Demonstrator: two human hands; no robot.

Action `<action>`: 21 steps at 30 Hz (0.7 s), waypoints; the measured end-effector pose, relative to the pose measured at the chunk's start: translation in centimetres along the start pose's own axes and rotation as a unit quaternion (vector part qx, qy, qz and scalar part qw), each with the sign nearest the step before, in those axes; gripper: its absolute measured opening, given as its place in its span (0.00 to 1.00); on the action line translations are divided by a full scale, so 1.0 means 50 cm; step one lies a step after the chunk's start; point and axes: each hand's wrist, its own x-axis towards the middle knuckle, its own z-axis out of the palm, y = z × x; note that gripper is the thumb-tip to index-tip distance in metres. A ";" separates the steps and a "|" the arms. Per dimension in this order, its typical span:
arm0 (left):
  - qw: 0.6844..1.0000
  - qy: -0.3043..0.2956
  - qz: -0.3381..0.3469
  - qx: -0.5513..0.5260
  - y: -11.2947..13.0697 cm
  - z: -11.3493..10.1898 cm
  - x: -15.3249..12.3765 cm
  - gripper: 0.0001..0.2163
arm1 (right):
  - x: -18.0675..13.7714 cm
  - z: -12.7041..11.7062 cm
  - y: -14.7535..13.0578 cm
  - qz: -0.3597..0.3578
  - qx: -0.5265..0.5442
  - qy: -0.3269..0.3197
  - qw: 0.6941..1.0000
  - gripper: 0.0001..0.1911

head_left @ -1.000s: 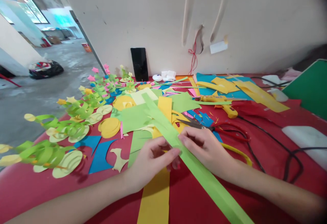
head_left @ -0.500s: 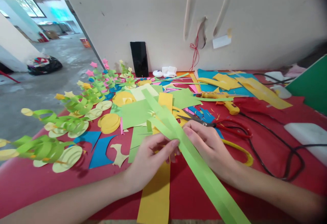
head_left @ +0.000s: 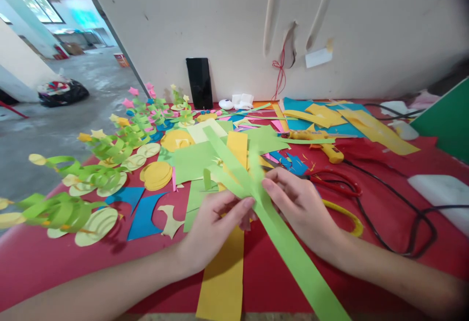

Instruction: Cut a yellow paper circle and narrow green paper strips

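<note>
A long light-green paper strip (head_left: pixel 293 257) runs from the bottom right up to the middle of the red table (head_left: pixel 384 199). My left hand (head_left: pixel 214 228) pinches it from the left with thumb and fingers closed. My right hand (head_left: pixel 298 203) grips it from the right, fingers curled on the paper. Above my fingers the strip splits into several narrow green bands (head_left: pixel 234 164) that fan out. A long yellow paper strip (head_left: pixel 225 262) lies flat under my hands.
Red-handled scissors (head_left: pixel 333 181) and a yellow glue gun (head_left: pixel 322 145) with a black cable (head_left: pixel 399 228) lie to the right. Green paper spirals on pale discs (head_left: pixel 91 179) line the left edge. Blue, yellow and green offcuts (head_left: pixel 326 118) cover the back. A black phone (head_left: pixel 200 82) leans on the wall.
Both hands have lifted slightly with the green strip. Its upper end has opened from one flat band into several separate narrow bands.
</note>
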 end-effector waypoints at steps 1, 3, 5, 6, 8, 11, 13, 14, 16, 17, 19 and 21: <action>1.000 0.005 -0.006 -0.011 -0.001 0.000 0.000 0.12 | 0.002 -0.002 -0.002 0.004 0.010 -0.022 1.000 0.13; 0.999 0.012 -0.017 -0.050 -0.004 -0.001 0.001 0.12 | 0.004 -0.006 -0.007 -0.003 -0.006 -0.049 0.999 0.15; 0.995 -0.003 -0.023 -0.092 -0.006 -0.002 0.002 0.11 | 0.004 -0.009 -0.010 -0.017 -0.044 -0.055 0.997 0.15; 0.994 -0.021 -0.026 -0.103 -0.006 -0.002 0.003 0.10 | 0.003 -0.009 -0.010 -0.022 -0.057 -0.056 0.997 0.14; 0.992 -0.065 -0.032 -0.104 -0.005 -0.002 0.003 0.08 | 0.000 -0.008 -0.009 -0.032 -0.067 -0.059 0.996 0.13; 0.995 -0.076 -0.032 -0.061 0.001 -0.001 0.003 0.08 | -0.007 0.000 -0.003 -0.044 -0.082 -0.027 0.995 0.14; 0.998 -0.053 -0.015 -0.030 0.004 0.000 0.001 0.10 | -0.011 0.007 0.002 -0.049 -0.090 0.011 0.995 0.14; 0.999 -0.042 -0.004 -0.016 0.006 0.001 0.000 0.11 | -0.013 0.010 0.004 -0.048 -0.090 0.027 0.994 0.14; 0.999 -0.030 0.011 0.000 0.007 0.001 -0.002 0.11 | -0.015 0.013 0.007 -0.038 -0.080 0.043 0.995 0.13; 1.000 -0.024 0.014 0.002 0.006 0.001 -0.003 0.11 | -0.014 0.013 0.006 -0.032 -0.072 0.046 0.996 0.13; 1.000 -0.009 0.011 -0.005 0.005 0.001 -0.002 0.11 | -0.012 0.009 0.003 -0.017 -0.048 0.035 0.998 0.14; 1.000 0.009 0.002 -0.021 0.002 0.000 0.000 0.11 | -0.008 0.002 -0.003 -0.009 -0.029 -0.001 1.000 0.15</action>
